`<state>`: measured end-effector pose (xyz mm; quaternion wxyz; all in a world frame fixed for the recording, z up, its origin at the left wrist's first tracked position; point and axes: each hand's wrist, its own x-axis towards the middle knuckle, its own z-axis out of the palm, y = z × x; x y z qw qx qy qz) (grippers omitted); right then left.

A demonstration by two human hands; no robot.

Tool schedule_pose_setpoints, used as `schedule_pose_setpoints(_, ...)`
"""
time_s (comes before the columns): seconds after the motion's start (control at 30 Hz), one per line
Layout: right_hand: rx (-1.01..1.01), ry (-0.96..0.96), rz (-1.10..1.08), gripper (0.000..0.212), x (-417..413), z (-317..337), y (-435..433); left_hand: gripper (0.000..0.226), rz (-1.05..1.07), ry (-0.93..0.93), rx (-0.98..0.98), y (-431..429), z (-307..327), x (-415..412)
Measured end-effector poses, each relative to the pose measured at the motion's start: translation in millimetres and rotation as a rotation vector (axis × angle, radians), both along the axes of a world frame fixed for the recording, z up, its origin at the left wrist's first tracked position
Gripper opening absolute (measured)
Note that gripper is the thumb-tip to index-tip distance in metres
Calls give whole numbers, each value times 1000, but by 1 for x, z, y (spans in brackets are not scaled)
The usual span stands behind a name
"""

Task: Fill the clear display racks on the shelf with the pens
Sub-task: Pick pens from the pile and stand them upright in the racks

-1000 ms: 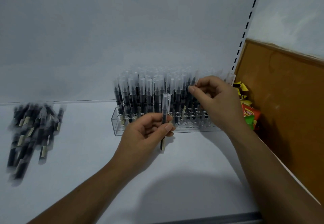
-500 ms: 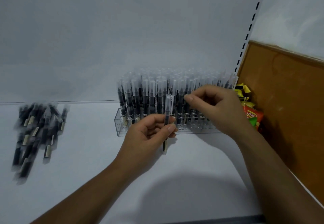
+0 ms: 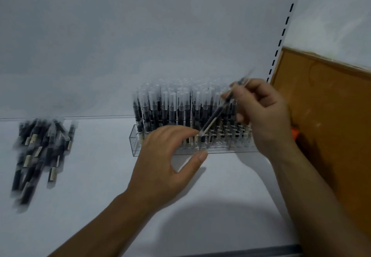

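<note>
Right hand (image 3: 263, 112) pinches one slim black pen with a frosted clear cap (image 3: 215, 114), tilted over the clear acrylic rack (image 3: 134, 142) on the smooth white metal shelf (image 3: 100, 186). My left hand (image 3: 160, 162) is loosely spread and holds nothing. I judge the rack nearly full of upright pens, but a blurred loose pile (image 3: 40, 148) lies well to its left.

clear rack (image 3: 136, 142): centre-right, pretty much packed
upright pens (image 3: 180, 110): black, clear caps up, standing in it
single pen (image 3: 215, 115): tilted across the rack's front, pinched by right hand (image 3: 261, 116)
loose pile (image 3: 40, 152): pens lying flat, far left, blurry
</note>
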<state>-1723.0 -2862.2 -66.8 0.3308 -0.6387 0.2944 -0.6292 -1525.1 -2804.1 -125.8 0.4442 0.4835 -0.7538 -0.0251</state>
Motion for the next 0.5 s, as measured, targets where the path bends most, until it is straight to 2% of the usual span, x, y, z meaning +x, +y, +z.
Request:
schedule_pose_setpoints(0.07, -49, -68, -153, 9, -7, 1, -6, 50, 51, -155, -8, 1, -1, 1)
schedule_pose_setpoints(0.17, -86, -13, -303, 5, -11, -4, -13, 57, 100, -291, 57, 1, -2, 1)
schedule_pose_setpoints(0.27, -112, 100, -378, 8, -13, -10, -19, 59, 123, -333, 86, -1, -3, 0)
schedule_pose_setpoints(0.5, -85, 295, -391, 9, -9, -15, -19, 58, 130, -328, 115, -1, -4, -1)
